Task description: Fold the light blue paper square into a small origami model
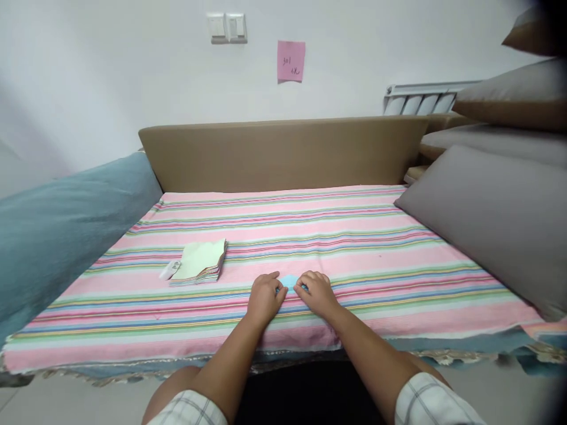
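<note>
A small piece of light blue paper lies low over the striped cloth, between my two hands. My left hand pinches its left edge between thumb and index finger. At the opposite edge, my right hand grips the paper with thumb and curled fingers. The paper's side edges are partly hidden by my fingers, so its full shape is unclear. Left of my hands lies a stack of coloured paper sheets with a pale green one on top. A small white object, perhaps an eraser or glue, touches the stack's left side.
The pink striped cloth covers the seat, with a brown backrest behind. A blue-green cushioned arm borders the left. Grey cushions pile up on the right. On the wall are a pink note and light switches.
</note>
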Demonstrator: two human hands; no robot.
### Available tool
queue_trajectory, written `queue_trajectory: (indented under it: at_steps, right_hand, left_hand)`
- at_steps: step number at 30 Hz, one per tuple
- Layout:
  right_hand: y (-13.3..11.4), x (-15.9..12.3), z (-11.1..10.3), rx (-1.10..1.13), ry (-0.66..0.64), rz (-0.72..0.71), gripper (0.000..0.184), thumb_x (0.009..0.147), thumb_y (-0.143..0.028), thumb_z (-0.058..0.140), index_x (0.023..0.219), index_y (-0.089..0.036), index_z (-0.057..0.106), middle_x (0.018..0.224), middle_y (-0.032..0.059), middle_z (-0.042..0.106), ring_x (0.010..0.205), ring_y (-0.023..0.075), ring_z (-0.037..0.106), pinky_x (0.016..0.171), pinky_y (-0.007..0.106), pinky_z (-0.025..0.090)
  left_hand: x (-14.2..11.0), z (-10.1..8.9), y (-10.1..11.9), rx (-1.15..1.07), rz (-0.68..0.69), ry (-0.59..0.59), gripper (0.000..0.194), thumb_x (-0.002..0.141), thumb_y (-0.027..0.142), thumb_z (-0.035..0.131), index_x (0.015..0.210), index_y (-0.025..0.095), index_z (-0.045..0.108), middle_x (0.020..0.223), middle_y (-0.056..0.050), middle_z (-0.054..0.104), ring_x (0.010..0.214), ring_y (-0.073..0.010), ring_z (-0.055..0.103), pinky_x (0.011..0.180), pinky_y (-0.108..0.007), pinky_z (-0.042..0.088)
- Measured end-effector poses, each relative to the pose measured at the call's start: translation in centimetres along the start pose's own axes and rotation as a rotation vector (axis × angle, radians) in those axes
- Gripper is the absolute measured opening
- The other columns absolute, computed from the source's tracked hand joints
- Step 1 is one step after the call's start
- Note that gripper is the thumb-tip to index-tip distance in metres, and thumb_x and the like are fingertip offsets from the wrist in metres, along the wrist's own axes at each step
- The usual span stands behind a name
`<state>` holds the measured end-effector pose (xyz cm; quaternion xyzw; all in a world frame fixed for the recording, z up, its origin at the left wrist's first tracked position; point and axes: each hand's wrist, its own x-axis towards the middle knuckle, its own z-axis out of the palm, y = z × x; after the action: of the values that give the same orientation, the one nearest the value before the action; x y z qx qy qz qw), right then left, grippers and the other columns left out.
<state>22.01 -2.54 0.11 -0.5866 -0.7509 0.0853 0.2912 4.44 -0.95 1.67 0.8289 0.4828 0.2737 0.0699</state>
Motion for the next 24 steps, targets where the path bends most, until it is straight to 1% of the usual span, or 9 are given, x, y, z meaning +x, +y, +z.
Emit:
queue_trajectory:
  at_steps: [6,10,12,14,16,20,24]
  right_hand:
    - [-0.08,-0.06,-0.30,0.032,0.006,0.023,0.015,0.084,-0.031,0.053,0.074,-0.022,0.062,0.083,-0.0009,0.061,0.083,0.0154,0.050,0.081,0.030,0.028]
    - [0.01,0.06,-0.59,-0.002,-0.025,0.036,0.015,0.084,-0.033,0.052,0.079,-0.023,0.062,0.088,-0.0006,0.061,0.087,0.0157,0.049,0.081,0.030,0.028]
    - [0.08,0.12,-0.64,-0.016,-0.041,0.044,0.017,0.085,-0.034,0.051,0.078,-0.023,0.062,0.088,-0.0005,0.060,0.088,0.0161,0.049,0.082,0.031,0.027]
    - [0.16,0.19,-0.64,-0.025,-0.056,0.048,0.017,0.085,-0.035,0.052,0.078,-0.023,0.062,0.088,-0.0002,0.060,0.088,0.0165,0.048,0.083,0.031,0.027]
    - [0.28,0.27,-0.61,-0.032,-0.059,0.050,0.017,0.086,-0.034,0.050,0.079,-0.023,0.062,0.089,-0.0001,0.060,0.088,0.0164,0.048,0.083,0.031,0.027]
    - [0.48,0.41,-0.35,-0.048,-0.054,0.026,0.016,0.085,-0.036,0.052,0.080,-0.024,0.062,0.089,-0.0014,0.060,0.089,0.0157,0.049,0.083,0.031,0.027]
    - [0.33,0.51,-0.15,-0.068,-0.015,0.018,0.016,0.085,-0.035,0.053,0.078,-0.024,0.061,0.086,-0.0016,0.059,0.086,0.0154,0.049,0.080,0.030,0.028]
  left_hand:
    - [0.15,0.01,0.12,0.040,0.020,-0.029,0.014,0.079,0.023,0.059,0.067,0.019,0.065,0.109,-0.010,0.065,0.102,-0.0244,0.058,0.091,-0.040,0.041]
    - [0.45,0.03,0.19,0.004,0.013,-0.040,0.015,0.078,0.023,0.058,0.066,0.020,0.065,0.102,-0.007,0.068,0.103,-0.0254,0.058,0.092,-0.041,0.041]
    - [0.55,0.15,0.09,-0.014,0.008,-0.046,0.017,0.079,0.026,0.056,0.066,0.021,0.065,0.105,-0.007,0.067,0.106,-0.0261,0.056,0.094,-0.041,0.040]
    - [0.62,0.33,-0.05,-0.025,0.000,-0.046,0.017,0.080,0.028,0.055,0.067,0.020,0.065,0.110,-0.008,0.065,0.103,-0.0264,0.057,0.093,-0.041,0.040]
    - [0.69,0.52,-0.21,-0.033,0.003,-0.049,0.016,0.078,0.028,0.056,0.066,0.020,0.064,0.110,-0.008,0.065,0.101,-0.0267,0.058,0.092,-0.041,0.040]
    - [0.82,0.71,-0.53,-0.034,0.015,-0.023,0.019,0.079,0.029,0.054,0.064,0.021,0.063,0.107,-0.008,0.066,0.104,-0.0278,0.057,0.092,-0.042,0.040]
    - [0.81,0.47,-0.63,-0.024,0.056,0.006,0.019,0.078,0.028,0.054,0.063,0.021,0.062,0.099,-0.010,0.068,0.103,-0.0271,0.058,0.089,-0.040,0.042]
